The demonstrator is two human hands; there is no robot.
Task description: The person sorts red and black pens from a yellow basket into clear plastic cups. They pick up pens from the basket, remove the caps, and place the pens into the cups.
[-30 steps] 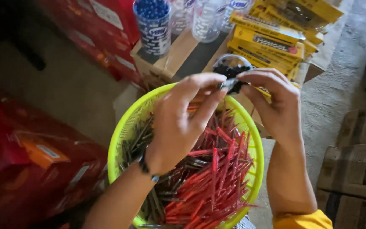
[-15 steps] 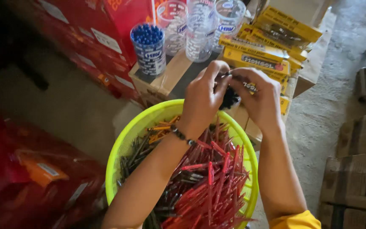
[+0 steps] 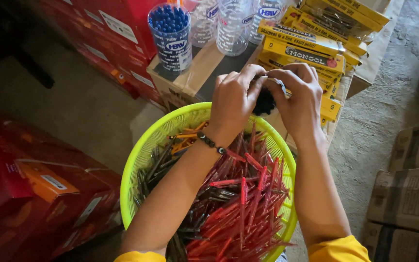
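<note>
A lime-green plastic basket (image 3: 146, 145) holds several red pens (image 3: 241, 204) and some black and orange ones. Above its far rim my left hand (image 3: 233, 99) and my right hand (image 3: 299, 97) meet, fingers pinched together on a clear cup of black-capped pens (image 3: 266, 101), mostly hidden between them. My left wrist wears a dark bead bracelet. Yellow sleeves show at the bottom edge.
A clear cup of blue-capped pens (image 3: 170, 36) and further clear cups (image 3: 231, 26) stand on a cardboard box (image 3: 190, 80). Stacked yellow pencil boxes (image 3: 311, 43) lie behind my hands. Red cartons (image 3: 40, 194) sit left, brown cartons (image 3: 408, 194) right, on concrete floor.
The view has tilted down a little, so the cups and yellow boxes sit higher in frame. Both hands stay together over the basket's far rim, fingers still working the same item.
</note>
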